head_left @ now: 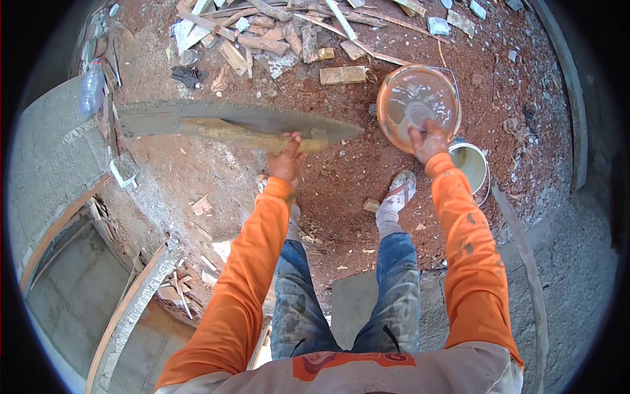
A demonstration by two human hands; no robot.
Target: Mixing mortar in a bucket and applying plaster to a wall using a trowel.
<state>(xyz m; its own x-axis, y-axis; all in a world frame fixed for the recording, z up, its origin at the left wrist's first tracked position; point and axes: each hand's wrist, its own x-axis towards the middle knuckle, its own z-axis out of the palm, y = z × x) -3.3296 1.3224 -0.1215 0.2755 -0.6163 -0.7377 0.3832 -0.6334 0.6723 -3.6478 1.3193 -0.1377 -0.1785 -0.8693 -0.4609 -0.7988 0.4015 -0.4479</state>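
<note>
The left hand grasps the wooden handle of a long grey float, which lies left to right, tip toward the orange bucket. The right hand, nearer the bucket, is over its near side; its hold is hard to tell.

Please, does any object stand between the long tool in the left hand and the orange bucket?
Nothing seems to block the gap between the right end of the long tool and the orange bucket: only reddish soil and a small grey lump by the rim show there. The right hand is over the near rim.
</note>
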